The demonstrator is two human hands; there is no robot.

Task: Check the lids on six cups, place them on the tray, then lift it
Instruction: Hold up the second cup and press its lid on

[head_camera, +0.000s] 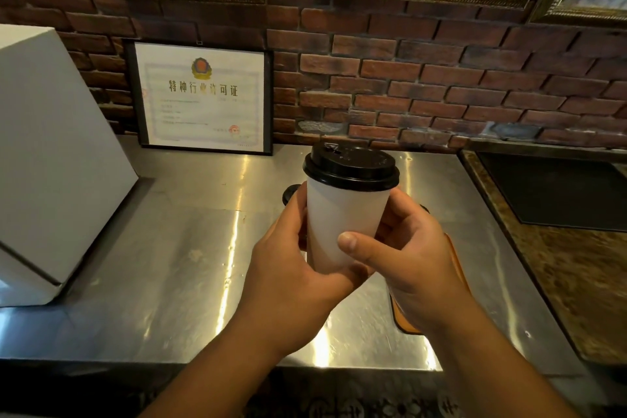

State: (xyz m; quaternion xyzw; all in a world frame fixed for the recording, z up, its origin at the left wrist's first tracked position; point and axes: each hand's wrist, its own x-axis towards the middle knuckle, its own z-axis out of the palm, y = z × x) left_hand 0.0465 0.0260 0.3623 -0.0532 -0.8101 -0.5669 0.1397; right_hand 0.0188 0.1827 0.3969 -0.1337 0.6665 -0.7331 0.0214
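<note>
Left grip [288, 248] and right grip [407, 265] both clasp the cup [342, 217], checking its lid [351, 164] I reckon; next up, set it upright on the tray [405, 324].

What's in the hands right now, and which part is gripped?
Both the left hand and right hand grip one white paper cup around its lower wall; its black plastic lid is untouched.
</note>
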